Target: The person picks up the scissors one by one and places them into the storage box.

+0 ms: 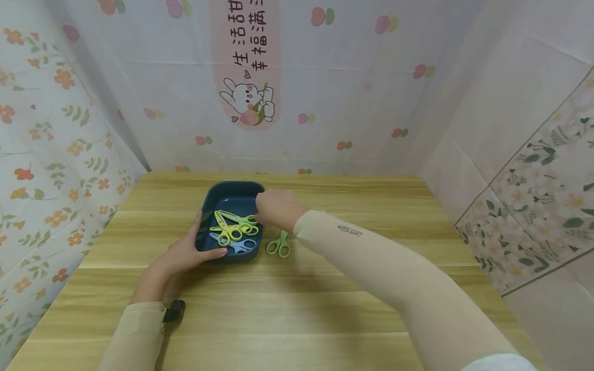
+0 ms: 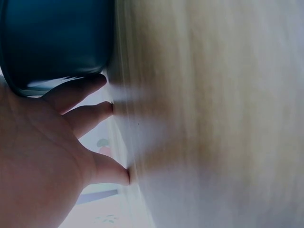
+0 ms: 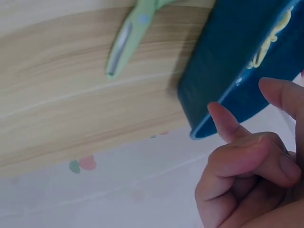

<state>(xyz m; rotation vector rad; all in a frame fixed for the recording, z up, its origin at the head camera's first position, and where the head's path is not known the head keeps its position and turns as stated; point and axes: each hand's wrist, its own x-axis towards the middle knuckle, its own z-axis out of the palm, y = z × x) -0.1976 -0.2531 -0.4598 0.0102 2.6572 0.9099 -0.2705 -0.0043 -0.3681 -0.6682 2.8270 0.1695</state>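
A dark blue box (image 1: 232, 189) stands on the table with several scissors inside. Among them lie yellow scissors (image 1: 223, 225), green scissors (image 1: 236, 216) and blue scissors (image 1: 242, 247). My left hand (image 1: 185, 252) rests against the box's near left corner, its thumb at the front rim. Spread, straight fingers (image 2: 88, 118) touch the table beside the box in the left wrist view. At the far right rim is my right hand (image 1: 277, 207); two digits extend while other fingers (image 3: 237, 161) curl, with nothing visible between them. Light green scissors (image 1: 279, 246) lie outside, right of the box.
The wooden table (image 1: 278, 330) reaches back to a patterned curtain (image 1: 352, 93). Another floral curtain (image 1: 60, 149) hangs at the left, and a tile-like patterned sheet (image 1: 533, 196) borders the right. A black strap (image 1: 174, 312) sits at my left wrist.
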